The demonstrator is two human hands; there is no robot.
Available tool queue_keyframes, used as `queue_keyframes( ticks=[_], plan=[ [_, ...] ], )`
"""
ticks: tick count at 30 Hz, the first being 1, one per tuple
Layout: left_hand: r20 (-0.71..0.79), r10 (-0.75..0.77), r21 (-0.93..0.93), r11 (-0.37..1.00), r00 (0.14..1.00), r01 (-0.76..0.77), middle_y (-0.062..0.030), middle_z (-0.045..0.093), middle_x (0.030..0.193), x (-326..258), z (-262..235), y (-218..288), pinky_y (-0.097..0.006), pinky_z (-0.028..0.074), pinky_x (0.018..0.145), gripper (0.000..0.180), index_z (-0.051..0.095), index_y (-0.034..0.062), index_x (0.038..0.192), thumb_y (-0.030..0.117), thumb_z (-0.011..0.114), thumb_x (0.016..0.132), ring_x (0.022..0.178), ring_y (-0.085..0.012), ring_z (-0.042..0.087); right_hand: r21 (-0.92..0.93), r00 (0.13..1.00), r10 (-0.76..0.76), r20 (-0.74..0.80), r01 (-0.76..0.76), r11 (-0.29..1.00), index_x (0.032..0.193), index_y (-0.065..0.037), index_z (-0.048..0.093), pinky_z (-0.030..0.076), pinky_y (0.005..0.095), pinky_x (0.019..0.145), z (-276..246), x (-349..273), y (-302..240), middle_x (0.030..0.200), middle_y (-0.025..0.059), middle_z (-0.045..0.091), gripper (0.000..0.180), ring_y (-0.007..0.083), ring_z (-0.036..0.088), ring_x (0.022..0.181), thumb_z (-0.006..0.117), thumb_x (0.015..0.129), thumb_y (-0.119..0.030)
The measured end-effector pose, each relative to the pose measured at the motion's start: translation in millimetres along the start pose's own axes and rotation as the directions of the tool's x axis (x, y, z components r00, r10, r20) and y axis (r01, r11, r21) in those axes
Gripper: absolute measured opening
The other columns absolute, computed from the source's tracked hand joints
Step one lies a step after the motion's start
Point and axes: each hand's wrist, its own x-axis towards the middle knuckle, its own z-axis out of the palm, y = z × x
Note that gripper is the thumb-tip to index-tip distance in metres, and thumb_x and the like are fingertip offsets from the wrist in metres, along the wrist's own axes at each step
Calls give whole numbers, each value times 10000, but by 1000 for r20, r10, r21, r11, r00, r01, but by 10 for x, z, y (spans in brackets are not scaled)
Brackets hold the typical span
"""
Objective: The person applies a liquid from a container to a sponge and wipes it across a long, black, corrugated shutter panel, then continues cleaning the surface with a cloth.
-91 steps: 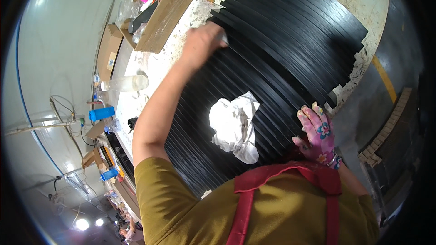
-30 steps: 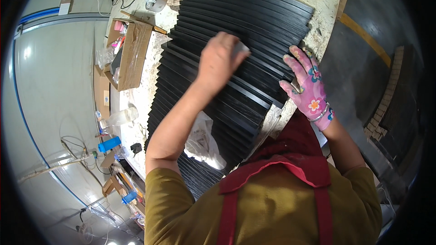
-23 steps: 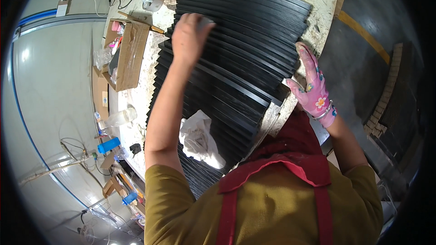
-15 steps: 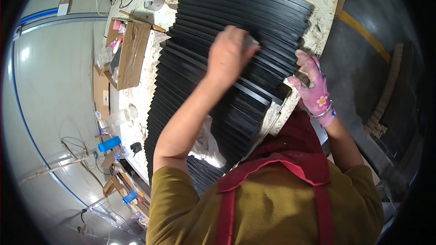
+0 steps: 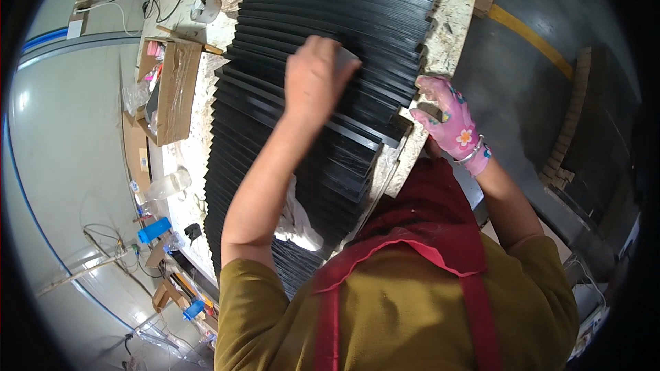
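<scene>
A broad bank of black ribbed strips lies side by side across the workbench, their ends stepped like teeth. My bare left hand is over the upper middle of the strips, its fingers closed on a small pale grey pad, partly hidden by the fingers; its material cannot be made out. My right hand, in a pink flowered glove, is at the right-hand ends of the strips by the bench edge. Its thumb and fingers are apart, with the fingertips touching the edge. Crumpled whitish plastic lies on the strips beneath my left forearm.
An open cardboard box with small items stands left of the strips. Beyond it is a tape roll. A clear plastic bottle and a blue object lie at the left edge. The worn white workbench borders a dark floor.
The whole view has shifted, so bench and strips appear farther left. My left hand stays over much the same strips with the pad; my right hand remains at the edge.
</scene>
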Motion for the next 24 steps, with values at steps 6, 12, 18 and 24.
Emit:
queue_keyframes(
  ticks=[6,12,18,24],
  plan=[
    [62,212,-138,970,975,-202,-87,585,929,-183,131,1036,-393,432,789,356,648,55,1006,263,800,760,876,-288,602,-326,999,-44,-30,32,945,1327,-42,524,484,448,970,-56,-63,65,1300,203,585,467,419,569,1169,553,862,-27],
    [-139,-110,-209,975,984,80,-153,677,949,-147,-332,203,-348,547,772,320,677,0,1054,153,802,802,871,-283,679,48,993,68,96,-73,996,1219,2,598,498,299,901,-171,81,35,1096,147,683,288,235,668,1008,507,946,30],
    [-147,-665,-519,682,732,516,-87,719,1005,-914,-1138,-833,-279,523,826,346,670,-1,1190,234,706,939,923,-152,665,76,1000,-2,29,-1,997,1276,4,567,485,341,953,-167,-50,-148,1200,168,645,358,277,646,1092,554,919,26],
    [-93,-592,-491,727,801,480,-86,681,1077,-1413,-872,-583,-301,501,886,305,673,14,1163,151,726,897,997,-180,650,-321,922,-253,292,344,882,1408,-110,508,449,442,997,113,-41,-695,1316,155,525,585,355,546,1174,715,875,-235]
  ],
)
